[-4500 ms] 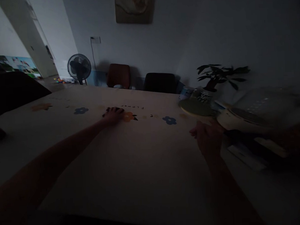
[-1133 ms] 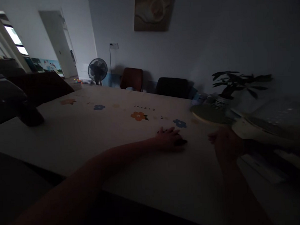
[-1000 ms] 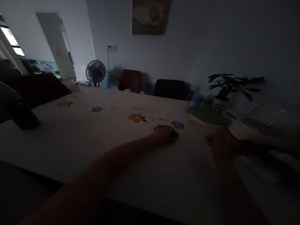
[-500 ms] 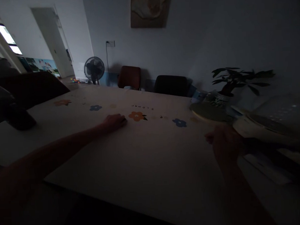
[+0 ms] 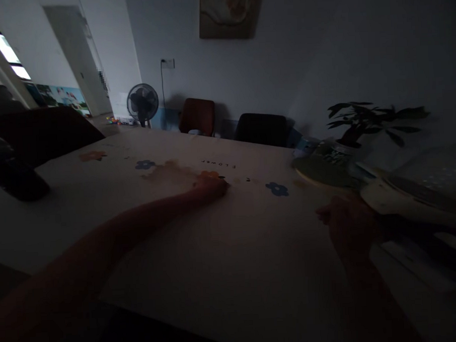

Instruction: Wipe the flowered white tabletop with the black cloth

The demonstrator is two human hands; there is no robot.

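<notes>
In dim light, my left hand (image 5: 211, 188) rests low over the pale flower-printed tablecloth (image 5: 224, 252), partly covering an orange printed flower (image 5: 210, 175). Its fingers look curled together; anything inside them is hidden. On the right, my right hand (image 5: 349, 223) is closed beside a light-coloured pan (image 5: 380, 192) with a clear lid. A dark handle-like bar (image 5: 408, 226) runs right from near this hand. Whether the fingers grip it is too dark to tell. A faint darker patch (image 5: 167, 172) shows on the cloth left of my left hand.
A potted plant (image 5: 351, 135) stands behind a round green mat (image 5: 320, 171) at the right. A dark object (image 5: 22, 180) sits at the table's left. Chairs (image 5: 262, 129) line the far side, and a fan (image 5: 142, 101) stands beyond. A flat pale item (image 5: 417, 263) lies beneath the dark bar.
My left hand has slid right across the cloth, from left of the orange flower onto its near side. My right hand stays beside the pan. The view has shifted slightly.
</notes>
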